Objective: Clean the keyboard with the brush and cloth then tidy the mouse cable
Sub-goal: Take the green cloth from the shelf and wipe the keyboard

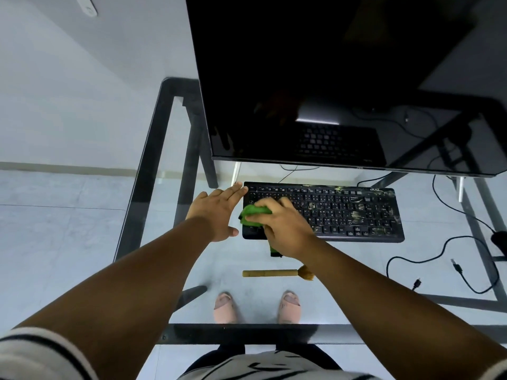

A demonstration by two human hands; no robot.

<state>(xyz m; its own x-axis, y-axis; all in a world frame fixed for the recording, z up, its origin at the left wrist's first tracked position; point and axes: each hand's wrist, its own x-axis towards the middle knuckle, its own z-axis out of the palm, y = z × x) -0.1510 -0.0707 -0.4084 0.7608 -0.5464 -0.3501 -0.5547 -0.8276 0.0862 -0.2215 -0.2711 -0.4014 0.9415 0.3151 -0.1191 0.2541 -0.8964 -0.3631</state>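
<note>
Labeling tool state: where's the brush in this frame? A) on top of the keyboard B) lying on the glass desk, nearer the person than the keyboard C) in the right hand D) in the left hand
B: the brush lies untouched on the glass desk below the keyboard, while the right hand presses the green cloth to the keys.

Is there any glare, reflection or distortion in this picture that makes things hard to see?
In the head view, the dark monitor mirrors the keyboard and a bright strip of light; the glass desk is see-through, so floor and feet show beneath the brush; the wide-angle lens bends the desk frame; the right hand hides part of the green cloth; the left hand stays sharp.
</note>
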